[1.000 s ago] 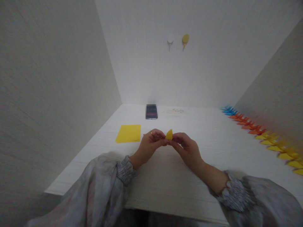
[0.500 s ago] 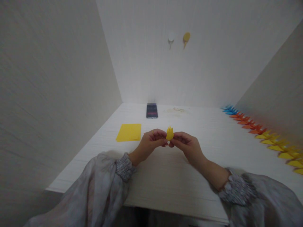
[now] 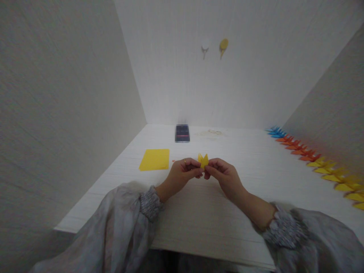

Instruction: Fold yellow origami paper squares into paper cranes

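A small folded piece of yellow paper (image 3: 203, 160) is pinched between both hands above the white table. Its upper points stand apart in a V. My left hand (image 3: 184, 170) grips its left side between thumb and fingers; a ring shows on one finger. From the other side, my right hand (image 3: 223, 172) pinches its lower right edge. The fingertips hide the lower part of the paper. Left of my left hand lies a stack of yellow square sheets (image 3: 155, 159), with a tiny orange scrap (image 3: 173, 161) beside it.
A dark pixelated device (image 3: 182, 133) lies toward the back wall. Along the right side runs a row of folded paper cranes, blue (image 3: 276, 132), orange (image 3: 298, 147) and yellow (image 3: 337, 177). A white hook (image 3: 205, 46) and a yellow hook (image 3: 223, 44) hang on the wall.
The folded yellow paper has turned or opened: its points were close together and now spread in a V. Both hands stay in nearly the same place.
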`<state>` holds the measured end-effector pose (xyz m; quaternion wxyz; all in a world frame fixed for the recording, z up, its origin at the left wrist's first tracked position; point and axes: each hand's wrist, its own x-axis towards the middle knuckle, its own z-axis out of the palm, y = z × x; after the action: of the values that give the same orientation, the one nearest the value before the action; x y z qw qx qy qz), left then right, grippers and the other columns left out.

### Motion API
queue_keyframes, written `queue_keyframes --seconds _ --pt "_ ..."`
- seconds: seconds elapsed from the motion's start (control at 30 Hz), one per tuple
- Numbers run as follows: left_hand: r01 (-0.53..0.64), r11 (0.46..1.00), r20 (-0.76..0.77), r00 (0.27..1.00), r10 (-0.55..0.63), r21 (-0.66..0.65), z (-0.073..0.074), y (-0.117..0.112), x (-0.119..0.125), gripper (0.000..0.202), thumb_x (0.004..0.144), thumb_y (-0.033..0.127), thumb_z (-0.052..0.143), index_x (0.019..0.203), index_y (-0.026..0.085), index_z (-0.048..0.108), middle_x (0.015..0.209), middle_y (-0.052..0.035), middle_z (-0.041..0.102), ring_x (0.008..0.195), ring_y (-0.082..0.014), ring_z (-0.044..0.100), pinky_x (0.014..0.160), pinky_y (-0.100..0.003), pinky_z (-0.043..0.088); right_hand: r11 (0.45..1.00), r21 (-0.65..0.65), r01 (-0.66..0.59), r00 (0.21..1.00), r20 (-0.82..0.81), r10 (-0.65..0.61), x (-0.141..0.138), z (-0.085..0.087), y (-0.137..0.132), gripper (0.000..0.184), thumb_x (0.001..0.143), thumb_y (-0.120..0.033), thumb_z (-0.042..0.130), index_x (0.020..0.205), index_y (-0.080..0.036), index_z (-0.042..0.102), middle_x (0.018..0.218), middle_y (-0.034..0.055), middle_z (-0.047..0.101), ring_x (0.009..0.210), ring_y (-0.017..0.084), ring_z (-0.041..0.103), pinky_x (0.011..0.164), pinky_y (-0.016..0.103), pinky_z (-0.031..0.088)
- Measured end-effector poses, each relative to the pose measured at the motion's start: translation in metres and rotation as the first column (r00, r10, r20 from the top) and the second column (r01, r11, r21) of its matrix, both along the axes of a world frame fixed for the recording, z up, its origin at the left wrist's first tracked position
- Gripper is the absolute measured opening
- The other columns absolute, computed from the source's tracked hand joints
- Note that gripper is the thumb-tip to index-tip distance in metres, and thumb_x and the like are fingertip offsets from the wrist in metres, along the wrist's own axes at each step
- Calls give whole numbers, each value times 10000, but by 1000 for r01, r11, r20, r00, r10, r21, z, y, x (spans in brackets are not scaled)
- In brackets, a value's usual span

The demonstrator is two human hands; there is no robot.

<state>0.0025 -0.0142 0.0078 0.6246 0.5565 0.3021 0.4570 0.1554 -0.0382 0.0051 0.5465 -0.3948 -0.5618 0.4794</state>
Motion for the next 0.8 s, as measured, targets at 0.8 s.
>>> queue_keyframes --seconds 0.8 --pt "8 995 41 999 -12 97 -5 3 1 328 588 175 687 842 146 481 701 7 587 601 -84 569 548 -198 445 994 -34 103 994 43 -101 -4 -1 1 127 662 -279 629 718 -181 571 605 -15 580 571 111 539 571 257 442"
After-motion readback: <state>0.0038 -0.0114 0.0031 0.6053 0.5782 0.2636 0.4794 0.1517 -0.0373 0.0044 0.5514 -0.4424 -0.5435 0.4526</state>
